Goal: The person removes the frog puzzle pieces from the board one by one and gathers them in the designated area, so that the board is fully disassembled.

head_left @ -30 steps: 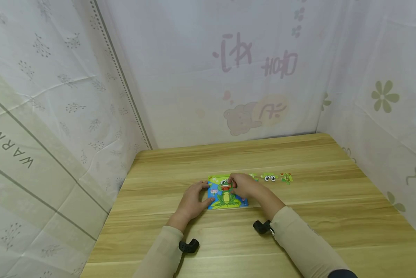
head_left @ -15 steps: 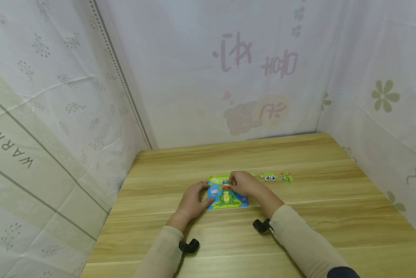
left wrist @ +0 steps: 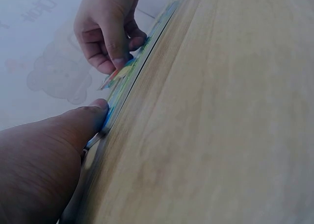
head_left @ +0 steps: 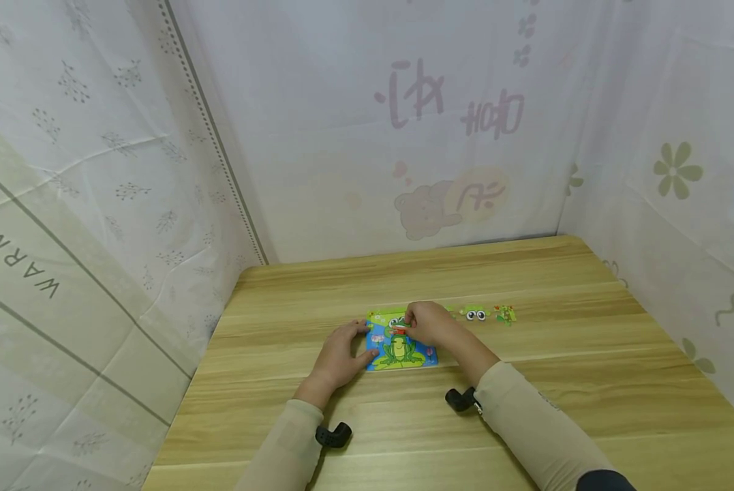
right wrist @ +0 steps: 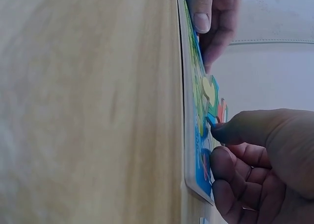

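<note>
A flat frog puzzle (head_left: 401,358) with a blue and green picture lies on the wooden table. My left hand (head_left: 337,356) rests along its left side, the thumb pressing the front of the board and the fingers spread at the upper left edge. Over the frog's head, my right hand (head_left: 429,323) pinches a puzzle piece (right wrist: 222,111) with red on it between thumb and forefinger. It stands tilted up from the board, close against a yellow and green piece (right wrist: 210,90) that also sticks up. The right fingers hide the board's upper right part in the head view.
Right of the board, a loose piece with big frog eyes (head_left: 476,314) and a green patterned piece (head_left: 506,314) lie in a row. Another bit of green shows behind the right hand. Printed cloth (head_left: 342,123) hangs around the table (head_left: 526,423).
My right hand has shifted up very slightly, and the red part of the pinched piece sits at a changed tilt. The left hand and the board have stayed put.
</note>
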`<state>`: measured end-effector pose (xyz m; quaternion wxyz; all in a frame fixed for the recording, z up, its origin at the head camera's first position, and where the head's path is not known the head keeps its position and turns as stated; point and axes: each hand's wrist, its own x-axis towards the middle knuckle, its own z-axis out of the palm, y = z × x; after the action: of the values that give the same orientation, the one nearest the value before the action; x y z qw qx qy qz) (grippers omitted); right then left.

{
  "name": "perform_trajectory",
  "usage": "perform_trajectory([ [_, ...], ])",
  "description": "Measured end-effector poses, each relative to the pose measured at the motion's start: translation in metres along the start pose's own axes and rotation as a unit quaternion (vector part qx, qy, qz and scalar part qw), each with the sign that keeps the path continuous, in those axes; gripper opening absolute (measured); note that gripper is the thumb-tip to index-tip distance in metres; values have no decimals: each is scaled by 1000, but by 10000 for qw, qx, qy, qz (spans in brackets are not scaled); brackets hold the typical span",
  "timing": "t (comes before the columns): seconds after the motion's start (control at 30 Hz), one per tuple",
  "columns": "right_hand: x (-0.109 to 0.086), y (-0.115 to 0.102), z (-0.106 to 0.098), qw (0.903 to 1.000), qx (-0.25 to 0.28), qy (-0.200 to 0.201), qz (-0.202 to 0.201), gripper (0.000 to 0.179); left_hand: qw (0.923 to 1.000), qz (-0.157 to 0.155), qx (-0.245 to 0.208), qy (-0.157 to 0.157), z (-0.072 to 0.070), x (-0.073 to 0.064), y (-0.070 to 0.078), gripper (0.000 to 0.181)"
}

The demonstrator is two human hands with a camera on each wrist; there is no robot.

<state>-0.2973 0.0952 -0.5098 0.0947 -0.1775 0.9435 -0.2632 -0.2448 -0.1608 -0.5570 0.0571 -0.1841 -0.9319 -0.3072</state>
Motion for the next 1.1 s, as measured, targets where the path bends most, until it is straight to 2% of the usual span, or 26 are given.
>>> perform_trajectory([
  [0.17,1,0,0,9999,-70,89,1,13,10000,-5,-27,-5,0,0,0,57],
  [0.77,-9,1,-4,9994,204,260,-62,15,10000,20,-37,-1,0,-1,-1,55],
  [1.1,-15,6,-7,9995,224,197,-54,12,9999,-70,-63,-45,0,-2,0,56],
])
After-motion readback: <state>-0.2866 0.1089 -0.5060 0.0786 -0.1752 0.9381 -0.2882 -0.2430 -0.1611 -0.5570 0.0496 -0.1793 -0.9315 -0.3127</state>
